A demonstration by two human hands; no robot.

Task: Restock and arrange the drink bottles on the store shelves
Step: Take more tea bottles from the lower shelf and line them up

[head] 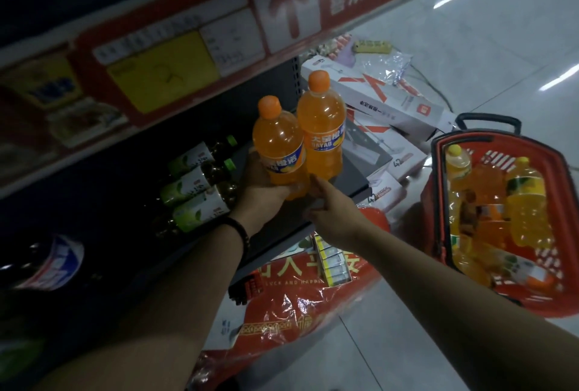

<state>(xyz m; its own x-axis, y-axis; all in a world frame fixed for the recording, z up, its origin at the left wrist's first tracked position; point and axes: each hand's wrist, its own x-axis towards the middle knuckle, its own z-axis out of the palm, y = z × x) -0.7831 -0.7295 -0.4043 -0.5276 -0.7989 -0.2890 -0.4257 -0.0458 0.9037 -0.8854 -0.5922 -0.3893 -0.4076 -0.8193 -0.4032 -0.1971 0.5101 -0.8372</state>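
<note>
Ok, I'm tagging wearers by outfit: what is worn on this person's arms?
The left forearm and right forearm are bare, with no sleeves in view. The left wrist carries a dark beaded bracelet; the right wrist carries nothing. No gloves show.

Arms outstretched; left hand (261, 185) round left bottle (279, 143), right hand (332, 215) round right bottle (322, 127)

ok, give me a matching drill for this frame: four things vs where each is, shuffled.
1 orange bottles
2 green-capped bottles
3 red basket
4 blue-labelled dark bottle

A on the floor, right
B held up before the shelf
C bottom-left edge of view
D on the dark shelf, mid-frame

Pairs: 1-B, 2-D, 3-A, 4-C
</note>
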